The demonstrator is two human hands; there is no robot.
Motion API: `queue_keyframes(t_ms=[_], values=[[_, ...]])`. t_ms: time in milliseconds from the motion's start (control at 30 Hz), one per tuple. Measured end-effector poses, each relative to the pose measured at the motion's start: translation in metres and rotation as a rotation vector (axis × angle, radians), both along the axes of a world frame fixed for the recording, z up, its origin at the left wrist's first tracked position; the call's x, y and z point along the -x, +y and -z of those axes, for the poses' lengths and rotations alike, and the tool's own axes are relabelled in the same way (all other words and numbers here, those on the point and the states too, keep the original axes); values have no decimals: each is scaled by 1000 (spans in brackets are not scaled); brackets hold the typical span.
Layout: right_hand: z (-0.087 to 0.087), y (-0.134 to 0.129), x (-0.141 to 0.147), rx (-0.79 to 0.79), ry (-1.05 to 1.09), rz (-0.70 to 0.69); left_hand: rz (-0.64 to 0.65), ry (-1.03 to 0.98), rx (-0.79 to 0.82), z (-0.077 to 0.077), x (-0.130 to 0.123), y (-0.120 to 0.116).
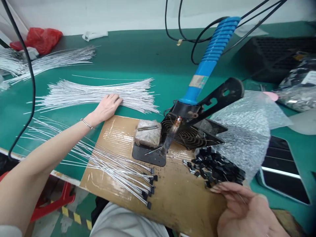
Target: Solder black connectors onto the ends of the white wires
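My left hand (108, 107) reaches across to a wide bundle of white wires (98, 93), its fingers closed together on the bundle's near edge. Whether one wire or several are pinched is hidden. At the lower right my right hand (243, 207) is turned palm up beside a heap of small black connector housings (217, 166). A thin needle-like tool (239, 195) sticks out between its half-curled fingers. Several white wires with black connectors on their ends (120, 171) lie across the cardboard (177, 204) in front of me.
A blue-handled soldering iron (209, 62) leans in a stand above a small fan (192, 135). A stained block (148, 133) rests on a dark plate. Bubble wrap (244, 125) and a phone-like dark device (283, 168) lie at the right. A black cable (32, 85) hangs at the left.
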State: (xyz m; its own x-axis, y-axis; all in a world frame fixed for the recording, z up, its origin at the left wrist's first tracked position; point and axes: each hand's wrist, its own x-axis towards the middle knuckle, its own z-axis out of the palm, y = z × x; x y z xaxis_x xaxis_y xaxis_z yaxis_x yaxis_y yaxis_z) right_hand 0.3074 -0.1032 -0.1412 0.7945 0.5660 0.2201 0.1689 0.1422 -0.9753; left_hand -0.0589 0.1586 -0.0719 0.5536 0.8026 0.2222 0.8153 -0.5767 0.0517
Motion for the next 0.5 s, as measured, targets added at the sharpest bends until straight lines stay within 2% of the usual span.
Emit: queue_keyframes(t_ms=[100, 233, 333, 500], values=[[-7, 2, 5, -4, 0, -12, 34, 19, -33, 3, 5, 12], [-19, -1, 20, 137, 90, 44, 51, -8, -74, 5, 18, 18], [-24, -4, 27, 177, 141, 46, 33, -66, -119, 3, 29, 18], [-26, -7, 27, 229, 73, 32, -19, -211, -198, -5, 40, 11]])
